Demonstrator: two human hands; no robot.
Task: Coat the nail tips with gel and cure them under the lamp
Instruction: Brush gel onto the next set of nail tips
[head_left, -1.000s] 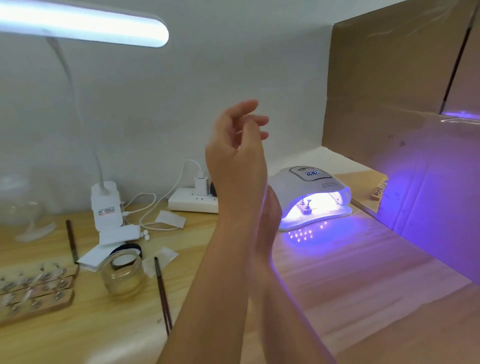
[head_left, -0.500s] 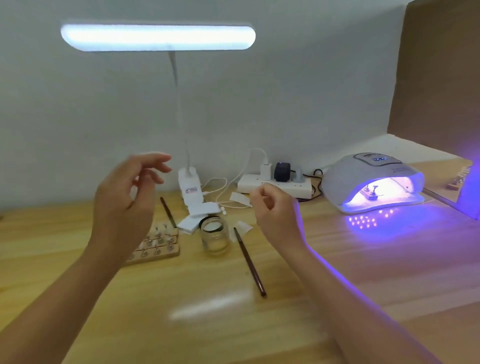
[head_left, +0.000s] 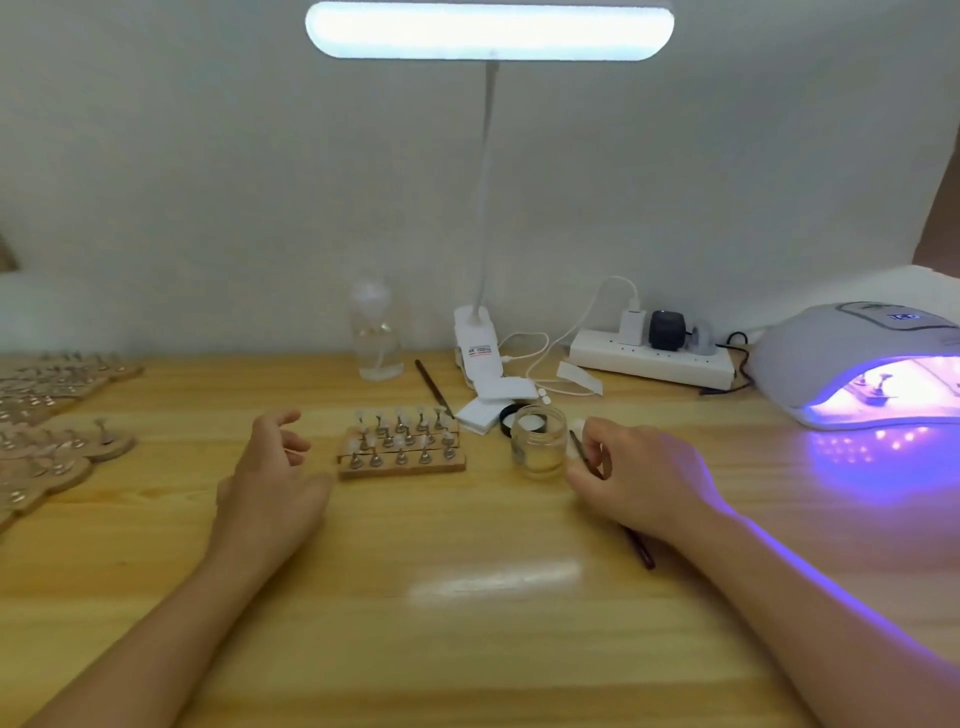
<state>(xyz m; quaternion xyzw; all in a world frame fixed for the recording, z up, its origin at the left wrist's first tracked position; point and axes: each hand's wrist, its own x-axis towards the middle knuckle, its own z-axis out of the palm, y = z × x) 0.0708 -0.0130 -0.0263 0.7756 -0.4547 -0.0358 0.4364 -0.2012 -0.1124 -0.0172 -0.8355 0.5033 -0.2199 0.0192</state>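
Both hands have dropped to the bench: left hand (head_left: 275, 467) loosely open, right hand (head_left: 636, 478) apparently pinching the brush (head_left: 641, 552), coating next.

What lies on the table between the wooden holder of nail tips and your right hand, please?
In the head view, a small open glass jar stands between the wooden holder and the right hand, close beside the hand's fingers.

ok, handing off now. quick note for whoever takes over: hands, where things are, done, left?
Left hand: open, empty, beside the wooden rack of nail tips.
Right hand: closing on the brush on the table, by the open gel jar.
Curing lamp, far right: lit, one holder inside.
Done: one piece under the lamp.
Left: coat the rack's tips, cure them.
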